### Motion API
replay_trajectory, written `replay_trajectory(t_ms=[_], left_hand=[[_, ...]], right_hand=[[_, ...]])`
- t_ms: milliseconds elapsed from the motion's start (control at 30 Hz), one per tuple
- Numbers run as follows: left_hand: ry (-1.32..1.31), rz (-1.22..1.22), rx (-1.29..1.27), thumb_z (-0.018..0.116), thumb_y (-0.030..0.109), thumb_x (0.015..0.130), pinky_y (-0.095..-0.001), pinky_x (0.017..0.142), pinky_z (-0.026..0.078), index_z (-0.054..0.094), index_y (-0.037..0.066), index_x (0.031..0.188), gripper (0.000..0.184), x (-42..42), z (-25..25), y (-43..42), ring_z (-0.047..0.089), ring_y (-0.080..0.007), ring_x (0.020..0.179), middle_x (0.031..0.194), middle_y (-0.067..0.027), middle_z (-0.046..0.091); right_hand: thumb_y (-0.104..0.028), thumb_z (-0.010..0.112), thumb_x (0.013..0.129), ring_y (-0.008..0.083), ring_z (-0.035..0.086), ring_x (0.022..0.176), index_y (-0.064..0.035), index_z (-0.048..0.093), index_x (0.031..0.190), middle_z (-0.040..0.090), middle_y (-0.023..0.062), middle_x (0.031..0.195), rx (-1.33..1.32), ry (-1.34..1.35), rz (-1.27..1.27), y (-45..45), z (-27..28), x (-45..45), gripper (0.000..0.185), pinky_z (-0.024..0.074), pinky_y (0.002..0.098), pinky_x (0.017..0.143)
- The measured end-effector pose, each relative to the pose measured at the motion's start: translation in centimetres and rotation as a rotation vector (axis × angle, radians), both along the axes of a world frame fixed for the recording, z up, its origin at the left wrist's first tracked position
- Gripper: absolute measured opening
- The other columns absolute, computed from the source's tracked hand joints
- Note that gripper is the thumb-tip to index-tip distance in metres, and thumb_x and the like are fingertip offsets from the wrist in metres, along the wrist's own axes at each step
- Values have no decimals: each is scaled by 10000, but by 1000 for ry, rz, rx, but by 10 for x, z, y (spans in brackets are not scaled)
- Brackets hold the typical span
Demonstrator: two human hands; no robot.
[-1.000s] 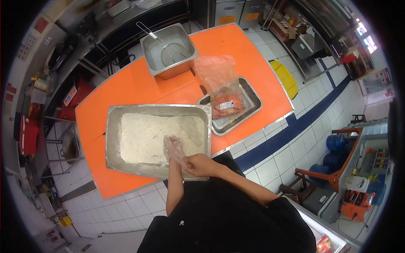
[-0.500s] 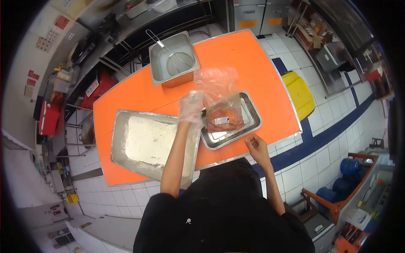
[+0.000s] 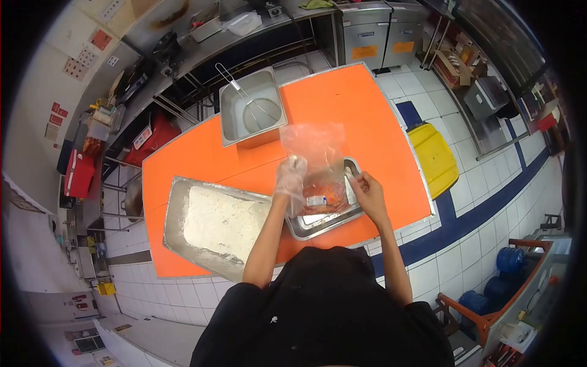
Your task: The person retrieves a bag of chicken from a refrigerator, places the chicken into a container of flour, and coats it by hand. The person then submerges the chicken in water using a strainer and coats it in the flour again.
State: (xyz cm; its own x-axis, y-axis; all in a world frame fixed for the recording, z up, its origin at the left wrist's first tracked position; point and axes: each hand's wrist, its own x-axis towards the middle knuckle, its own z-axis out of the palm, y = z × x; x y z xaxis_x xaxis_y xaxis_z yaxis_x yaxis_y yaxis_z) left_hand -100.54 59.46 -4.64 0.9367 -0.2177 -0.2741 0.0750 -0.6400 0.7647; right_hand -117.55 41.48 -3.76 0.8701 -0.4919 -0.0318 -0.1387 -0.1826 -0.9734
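A clear plastic bag (image 3: 313, 144) of red, marinated-looking meat (image 3: 330, 194) with a small white label is over a shallow steel tray (image 3: 309, 230). My left hand (image 3: 290, 178), in a loose clear plastic glove, is closed at the bag's left edge and appears to grip it. Bare and with curled fingers, my right hand (image 3: 369, 194) is above the tray's right rim, close to the bag's right side. Whether its fingertips hold anything is too small to tell. Left of the tray is a deep steel pan (image 3: 173, 211) of white flour (image 3: 223, 217).
A deep steel container (image 3: 235, 139) with a wire whisk (image 3: 241, 92) leaning in it stands at the back of the orange table (image 3: 367, 122). Beyond the table's right edge is a yellow lid-like panel (image 3: 434, 162). Steel counters (image 3: 214, 43) run along the back.
My right hand has moved up and inward from the tray's lower right to the bag's right side. My left hand stays at the bag's left edge. The whole view has shifted slightly.
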Motion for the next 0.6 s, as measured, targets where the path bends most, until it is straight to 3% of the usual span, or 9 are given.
replay_trajectory(t_ms=[33, 133, 267, 333, 400, 467, 500, 567, 600], left_hand=[[-144, -165, -65, 632, 271, 828, -444, 779, 488, 654, 28, 900, 255, -11, 1, 2, 622, -353, 890, 897, -199, 642], [-342, -436, -15, 606, 222, 845, -449, 791, 486, 648, 25, 963, 233, -69, 5, 13, 611, -389, 885, 920, -224, 641], [-258, -394, -51, 575, 198, 861, -468, 824, 484, 643, 34, 1027, 243, -127, 15, 29, 608, -403, 921, 946, -232, 644], [-118, -656, 110, 561, 185, 860, -477, 862, 479, 632, 43, 1075, 268, -134, 6, 40, 597, -416, 971, 975, -237, 641], [-58, -790, 243, 552, 190, 857, -479, 879, 470, 640, 60, 1077, 271, -137, 0, 41, 591, -420, 979, 1020, -236, 637], [-118, -856, 177, 536, 204, 867, -478, 888, 466, 632, 52, 1080, 279, -136, 3, 36, 601, -409, 969, 1025, -227, 642], [-119, -864, 174, 536, 204, 867, -478, 888, 466, 632, 52, 1080, 279, -135, -5, 36, 601, -409, 969, 1025, -227, 642], [-412, -993, 210, 522, 150, 845, -445, 812, 508, 641, 21, 1024, 251, -127, -23, 34, 638, -368, 894, 987, -235, 644], [-515, -1037, 221, 517, 132, 838, -435, 787, 522, 644, 10, 1005, 243, -122, -27, 32, 650, -354, 869, 974, -238, 645]], right_hand=[[-303, 623, 920, 151, 581, 634, 4, 596, 873, 607, 63, 683, -144, 33, 25, -1, 6, 14, 312, 450, 285, 605], [-458, 584, 911, 253, 644, 722, 8, 567, 1058, 645, 139, 741, -52, 237, -3, 10, 18, 39, 488, 492, 357, 694], [-524, 551, 906, 286, 654, 813, 5, 466, 1194, 646, 181, 807, -2, 336, -120, 29, 23, 17, 609, 495, 395, 766], [-417, 562, 939, 178, 628, 702, 58, 389, 1213, 593, 111, 783, 111, 384, -178, 32, 8, -2, 575, 518, 308, 575], [-334, 580, 930, 161, 619, 722, 68, 416, 1172, 596, 103, 803, -140, 256, -249, 41, -80, -18, 497, 511, 295, 602], [-252, 598, 921, 144, 610, 741, 78, 443, 1131, 599, 95, 822, -391, 106, -323, 41, -107, -30, 421, 504, 282, 629], [-162, 591, 891, 129, 596, 747, 70, 470, 1090, 595, 88, 820, 46, 118, -214, 40, -101, -37, 329, 492, 274, 650], [-72, 584, 862, 113, 583, 754, 62, 498, 1050, 592, 81, 819, 479, 111, -112, 37, -78, -40, 247, 480, 266, 671], [-37, 562, 842, 114, 578, 730, 54, 513, 1014, 582, 74, 804, 454, 79, -177, 41, -59, -38, 201, 481, 267, 621]])
